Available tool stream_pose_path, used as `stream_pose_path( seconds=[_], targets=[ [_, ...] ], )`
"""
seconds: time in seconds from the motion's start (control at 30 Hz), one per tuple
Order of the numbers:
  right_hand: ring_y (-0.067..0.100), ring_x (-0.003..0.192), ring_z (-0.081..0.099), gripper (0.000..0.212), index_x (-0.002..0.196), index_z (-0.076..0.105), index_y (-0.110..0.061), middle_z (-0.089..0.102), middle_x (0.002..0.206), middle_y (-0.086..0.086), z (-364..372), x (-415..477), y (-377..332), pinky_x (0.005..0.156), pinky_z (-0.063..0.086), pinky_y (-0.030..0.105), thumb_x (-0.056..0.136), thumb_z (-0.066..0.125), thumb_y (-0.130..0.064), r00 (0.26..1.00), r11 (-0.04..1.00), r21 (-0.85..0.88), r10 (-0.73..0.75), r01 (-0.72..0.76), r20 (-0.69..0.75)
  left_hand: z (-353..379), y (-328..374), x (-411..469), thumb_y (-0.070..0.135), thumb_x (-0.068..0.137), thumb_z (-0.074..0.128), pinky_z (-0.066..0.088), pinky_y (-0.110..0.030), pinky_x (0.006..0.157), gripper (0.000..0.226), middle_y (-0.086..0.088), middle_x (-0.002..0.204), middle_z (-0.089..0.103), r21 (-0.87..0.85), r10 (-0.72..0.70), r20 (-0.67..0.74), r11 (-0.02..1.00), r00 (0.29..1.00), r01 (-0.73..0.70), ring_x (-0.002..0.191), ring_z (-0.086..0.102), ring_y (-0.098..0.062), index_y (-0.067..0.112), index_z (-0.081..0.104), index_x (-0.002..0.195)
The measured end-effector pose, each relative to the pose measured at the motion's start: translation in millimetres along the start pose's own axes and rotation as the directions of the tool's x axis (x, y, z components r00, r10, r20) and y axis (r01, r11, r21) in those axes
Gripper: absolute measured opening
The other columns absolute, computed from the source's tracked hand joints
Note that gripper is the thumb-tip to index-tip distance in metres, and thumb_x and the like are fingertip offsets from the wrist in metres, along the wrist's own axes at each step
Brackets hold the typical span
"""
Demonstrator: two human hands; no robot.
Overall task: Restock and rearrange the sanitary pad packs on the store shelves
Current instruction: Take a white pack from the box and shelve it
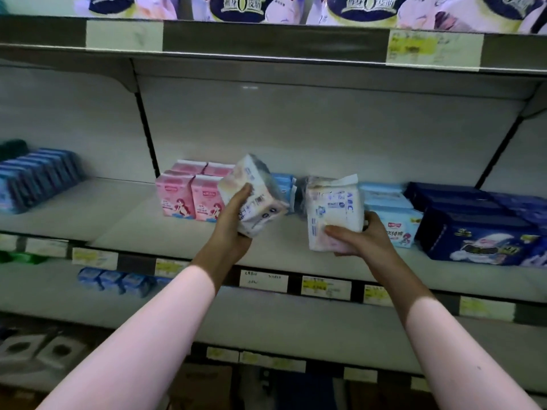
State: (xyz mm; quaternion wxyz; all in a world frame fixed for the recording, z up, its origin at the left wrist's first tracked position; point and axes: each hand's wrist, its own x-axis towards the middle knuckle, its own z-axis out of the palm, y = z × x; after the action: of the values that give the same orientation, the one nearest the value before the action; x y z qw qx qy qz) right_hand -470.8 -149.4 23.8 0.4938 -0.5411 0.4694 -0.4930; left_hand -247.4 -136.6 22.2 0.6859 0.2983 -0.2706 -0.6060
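Sleeves: we see smooth pink sleeves [148, 335] over both forearms, stopping short of the wrists.
Price tags: flat paper price tags [325, 287] sit in the dark rail just below the hands.
Left hand: the left hand [233, 223] grips a soft, pillow-shaped white pack [257, 193], tilted, with the thumb across its front and the fingers curled beneath.
Right hand: the right hand [365, 239] holds a second white pack [334, 211] from below, thumb pressed on its lower front. This pack is upright, with a crinkled sealed top and blue print.
Where the packs are: both are held above the front of the middle shelf [118, 223], near each other but apart.
Middle shelf: we read it as a smooth, pale, flat board.
Pink packs: blocky, glossy pink packs [189, 196] stand upright just beyond and left of the left hand.
Light blue packs: soft, rectangular light blue packs [390, 208] are stacked just behind and right of the right hand.
Navy packs: large, glossy, box-like navy packs [473, 229] lie farther to that hand's right.
Blue row: thin blue packs [35, 179] stand well left of the left hand; to us they are blurred.
Top shelf: purple-and-white packs [236, 7] above both hands, blurred.
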Motion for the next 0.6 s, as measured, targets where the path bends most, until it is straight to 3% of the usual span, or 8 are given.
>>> stream_pose_path(
  seconds=[0.07, 0.17, 0.23, 0.3, 0.43, 0.53, 0.6],
  targets=[
    [0.012, 0.087, 0.061, 0.056, 0.110, 0.048, -0.015, 0.059, 0.096, -0.009, -4, 7, 7, 0.063, 0.058, 0.026, 0.067, 0.085, -0.009, 0.999, 0.986, -0.165, -0.023, 0.016, -0.042, 4, 2, 4, 0.030, 0.090, 0.060, 0.058, -0.027, 0.071, 0.032, -0.008, 0.098, 0.073, -0.049, 0.003, 0.058, 0.999, 0.998, 0.000, 0.085, 0.071, -0.020, 0.009, 0.061, 0.114],
    [0.016, 0.093, 0.056, 0.070, 0.123, 0.048, -0.013, 0.058, 0.105, -0.002, -8, 17, 16, 0.069, 0.050, 0.020, 0.065, 0.087, -0.014, 0.998, 0.918, -0.393, -0.067, 0.061, -0.002, 15, -3, 11, 0.035, 0.059, 0.088, 0.057, -0.028, 0.070, 0.061, -0.012, 0.111, 0.070, -0.087, -0.016, 0.195, 0.996, 0.981, 0.033, 0.094, 0.070, -0.023, 0.010, 0.071, 0.112],
    [0.014, 0.092, 0.053, 0.072, 0.127, 0.049, -0.013, 0.054, 0.106, -0.002, -9, 24, 18, 0.061, 0.040, 0.011, 0.066, 0.087, -0.017, 0.993, 0.845, -0.521, -0.113, 0.119, 0.044, 20, -10, 17, 0.035, 0.046, 0.094, 0.057, -0.030, 0.069, 0.074, -0.015, 0.114, 0.068, -0.087, -0.078, 0.241, 0.991, 0.967, 0.101, 0.095, 0.069, -0.026, 0.008, 0.071, 0.111],
    [0.018, 0.098, 0.050, 0.077, 0.131, 0.051, -0.016, 0.047, 0.108, 0.001, -8, 29, 20, 0.069, 0.038, 0.015, 0.064, 0.088, -0.022, 0.985, 0.773, -0.612, -0.154, 0.166, 0.073, 22, -17, 18, 0.035, 0.043, 0.096, 0.057, -0.034, 0.075, 0.087, -0.016, 0.121, 0.065, -0.052, -0.140, 0.272, 0.986, 0.952, 0.160, 0.101, 0.068, -0.028, 0.007, 0.066, 0.120],
    [0.030, 0.119, 0.038, 0.084, 0.138, 0.047, -0.025, 0.036, 0.120, 0.013, -12, 48, 23, 0.095, 0.035, 0.025, 0.064, 0.087, -0.026, 0.983, 0.683, -0.712, -0.172, 0.166, 0.064, 28, -28, 28, 0.030, 0.043, 0.096, 0.058, -0.035, 0.071, 0.071, -0.015, 0.114, 0.069, -0.074, -0.166, 0.322, 0.977, 0.932, 0.200, 0.094, 0.070, -0.030, 0.008, 0.074, 0.107],
    [0.033, 0.122, 0.036, 0.084, 0.141, 0.044, -0.025, 0.034, 0.127, 0.016, -12, 59, 23, 0.101, 0.034, 0.028, 0.068, 0.085, -0.019, 0.985, 0.711, -0.689, -0.172, 0.139, 0.020, 31, -33, 37, 0.032, 0.043, 0.096, 0.059, -0.037, 0.073, 0.076, -0.014, 0.114, 0.069, -0.085, -0.165, 0.311, 0.976, 0.936, 0.201, 0.094, 0.070, -0.029, 0.010, 0.072, 0.111],
    [0.034, 0.124, 0.039, 0.087, 0.142, 0.039, -0.016, 0.038, 0.131, 0.018, -10, 67, 27, 0.103, 0.037, 0.035, 0.068, 0.083, -0.012, 0.984, 0.757, -0.644, -0.176, 0.110, -0.039, 30, -37, 46, 0.035, 0.042, 0.096, 0.059, -0.037, 0.075, 0.078, -0.013, 0.114, 0.069, -0.093, -0.166, 0.286, 0.975, 0.944, 0.200, 0.094, 0.070, -0.028, 0.011, 0.071, 0.113]
  ],
)
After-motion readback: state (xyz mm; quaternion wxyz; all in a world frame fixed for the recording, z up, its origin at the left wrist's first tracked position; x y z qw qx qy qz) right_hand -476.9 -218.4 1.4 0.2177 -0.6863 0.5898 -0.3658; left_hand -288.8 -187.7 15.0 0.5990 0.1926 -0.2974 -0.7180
